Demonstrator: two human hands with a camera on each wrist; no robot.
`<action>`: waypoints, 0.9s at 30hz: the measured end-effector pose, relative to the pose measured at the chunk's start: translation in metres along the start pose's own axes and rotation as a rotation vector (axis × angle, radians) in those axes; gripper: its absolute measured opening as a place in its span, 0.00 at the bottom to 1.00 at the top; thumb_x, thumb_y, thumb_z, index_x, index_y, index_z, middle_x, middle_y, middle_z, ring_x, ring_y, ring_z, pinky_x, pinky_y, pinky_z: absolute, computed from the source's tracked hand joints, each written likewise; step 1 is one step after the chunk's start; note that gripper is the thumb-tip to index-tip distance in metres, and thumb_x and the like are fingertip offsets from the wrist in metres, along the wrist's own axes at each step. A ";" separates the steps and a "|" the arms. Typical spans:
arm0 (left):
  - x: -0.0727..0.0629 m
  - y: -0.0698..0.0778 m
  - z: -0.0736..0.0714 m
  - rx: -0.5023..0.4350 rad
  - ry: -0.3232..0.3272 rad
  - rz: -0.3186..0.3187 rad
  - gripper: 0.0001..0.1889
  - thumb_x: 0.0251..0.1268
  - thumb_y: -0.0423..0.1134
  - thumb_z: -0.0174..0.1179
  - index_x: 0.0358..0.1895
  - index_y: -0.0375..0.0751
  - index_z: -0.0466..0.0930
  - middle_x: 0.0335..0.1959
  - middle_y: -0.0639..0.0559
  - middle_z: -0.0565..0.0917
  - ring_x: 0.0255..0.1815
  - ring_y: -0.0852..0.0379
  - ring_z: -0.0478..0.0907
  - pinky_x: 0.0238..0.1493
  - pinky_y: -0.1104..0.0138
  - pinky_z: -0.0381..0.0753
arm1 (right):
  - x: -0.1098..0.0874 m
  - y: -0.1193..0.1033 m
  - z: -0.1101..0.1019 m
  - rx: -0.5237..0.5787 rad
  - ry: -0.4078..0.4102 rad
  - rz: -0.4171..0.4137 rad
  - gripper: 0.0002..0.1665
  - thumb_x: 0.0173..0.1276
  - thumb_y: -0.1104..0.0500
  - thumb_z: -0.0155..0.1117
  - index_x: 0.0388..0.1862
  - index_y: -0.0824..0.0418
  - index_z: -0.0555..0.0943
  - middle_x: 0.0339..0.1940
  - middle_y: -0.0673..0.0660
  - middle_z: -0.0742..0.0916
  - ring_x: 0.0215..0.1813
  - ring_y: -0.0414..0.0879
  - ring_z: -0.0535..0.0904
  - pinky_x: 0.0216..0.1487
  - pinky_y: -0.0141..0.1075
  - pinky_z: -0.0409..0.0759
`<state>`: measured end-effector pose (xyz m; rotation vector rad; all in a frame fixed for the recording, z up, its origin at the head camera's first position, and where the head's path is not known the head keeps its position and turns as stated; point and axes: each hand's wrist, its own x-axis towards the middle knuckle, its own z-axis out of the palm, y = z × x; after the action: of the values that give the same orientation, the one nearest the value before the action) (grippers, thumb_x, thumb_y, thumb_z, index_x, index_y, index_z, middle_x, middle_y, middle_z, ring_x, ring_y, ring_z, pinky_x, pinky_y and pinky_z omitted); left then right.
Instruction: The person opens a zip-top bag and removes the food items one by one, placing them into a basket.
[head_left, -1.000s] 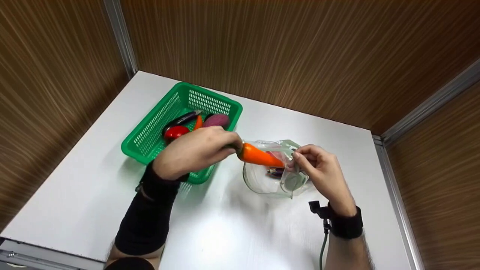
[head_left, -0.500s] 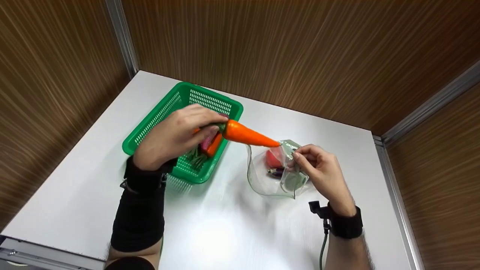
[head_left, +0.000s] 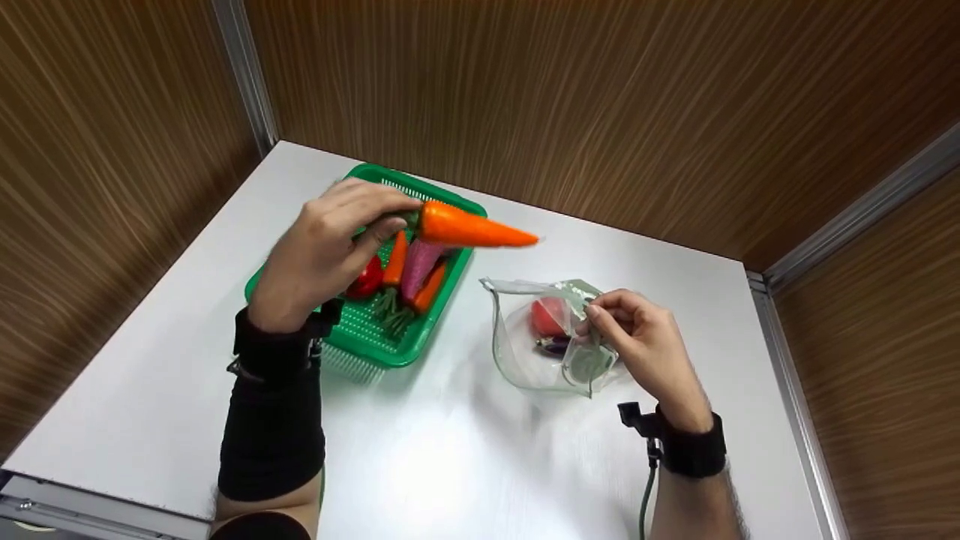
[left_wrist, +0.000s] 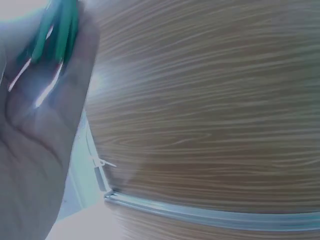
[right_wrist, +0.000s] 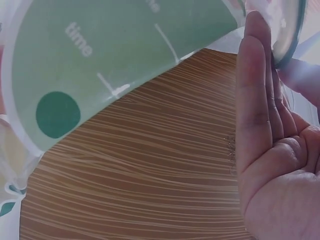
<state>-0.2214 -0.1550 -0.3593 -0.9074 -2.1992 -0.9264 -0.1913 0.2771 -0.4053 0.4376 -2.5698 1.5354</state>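
Note:
My left hand (head_left: pixel 319 244) pinches an orange carrot (head_left: pixel 472 227) by its green top, above the green basket; its tip points right. In the left wrist view the carrot's green stems (left_wrist: pixel 57 35) lie against the palm. My right hand (head_left: pixel 641 337) pinches the rim of a clear zip bag (head_left: pixel 517 367), whose mouth gapes to the left. Inside the bag are a red round item (head_left: pixel 550 316), its kind unclear through the plastic, and a small dark eggplant (head_left: pixel 553 345). The right wrist view shows the bag's green printed panel (right_wrist: pixel 125 50) beside the fingers.
The green basket (head_left: pixel 405 352) holds a red tomato-like item (head_left: pixel 367 279), a carrot (head_left: pixel 395 259), a purple long vegetable (head_left: pixel 418 266) and another orange one (head_left: pixel 431 289). Wood-grain walls (head_left: pixel 487 97) enclose the white table (head_left: pixel 420 465) at the back and sides.
My left hand has drawn the carrot away from the bag's mouth, up and to the left, over the basket. My right hand keeps its grip on the bag and has hardly moved.

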 end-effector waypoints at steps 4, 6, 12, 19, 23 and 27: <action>0.002 -0.005 0.005 0.071 0.066 -0.024 0.19 0.90 0.44 0.65 0.70 0.37 0.91 0.64 0.43 0.96 0.70 0.43 0.90 0.79 0.52 0.86 | 0.000 0.000 0.000 0.008 -0.006 0.008 0.05 0.86 0.67 0.72 0.50 0.70 0.90 0.34 0.57 0.97 0.37 0.37 0.93 0.42 0.27 0.90; 0.004 -0.010 0.010 0.109 0.068 -0.057 0.20 0.91 0.44 0.64 0.71 0.37 0.91 0.66 0.42 0.95 0.71 0.41 0.90 0.79 0.50 0.86 | 0.000 0.000 -0.001 0.009 -0.004 0.009 0.05 0.87 0.67 0.72 0.50 0.71 0.90 0.34 0.56 0.97 0.37 0.37 0.94 0.42 0.27 0.90; 0.007 -0.034 0.028 0.177 0.019 -0.256 0.18 0.88 0.40 0.69 0.71 0.38 0.93 0.67 0.39 0.95 0.72 0.36 0.90 0.80 0.45 0.88 | -0.001 0.001 0.000 0.004 0.002 0.010 0.06 0.87 0.66 0.71 0.50 0.70 0.90 0.36 0.58 0.97 0.37 0.37 0.94 0.43 0.27 0.91; 0.006 -0.061 0.040 0.226 -0.072 -0.456 0.13 0.85 0.34 0.71 0.64 0.38 0.96 0.66 0.39 0.95 0.69 0.35 0.94 0.76 0.41 0.90 | 0.000 0.000 0.000 0.004 0.000 0.020 0.06 0.87 0.67 0.71 0.50 0.72 0.89 0.36 0.60 0.97 0.37 0.37 0.94 0.43 0.27 0.92; 0.004 -0.073 0.047 0.246 -0.152 -0.519 0.12 0.86 0.33 0.70 0.62 0.37 0.96 0.64 0.39 0.96 0.67 0.35 0.94 0.75 0.41 0.91 | 0.001 0.000 0.000 0.001 -0.002 0.020 0.07 0.87 0.67 0.71 0.51 0.73 0.89 0.36 0.59 0.97 0.37 0.36 0.94 0.43 0.27 0.91; 0.001 -0.084 0.054 0.257 -0.253 -0.566 0.11 0.87 0.31 0.69 0.62 0.37 0.97 0.59 0.37 0.97 0.60 0.37 0.93 0.70 0.41 0.92 | 0.001 -0.001 0.001 0.005 -0.006 0.021 0.06 0.87 0.67 0.71 0.50 0.72 0.89 0.36 0.60 0.97 0.37 0.37 0.94 0.43 0.27 0.91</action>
<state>-0.2992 -0.1570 -0.4221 -0.2886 -2.7870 -0.7680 -0.1921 0.2758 -0.4047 0.4175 -2.5836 1.5503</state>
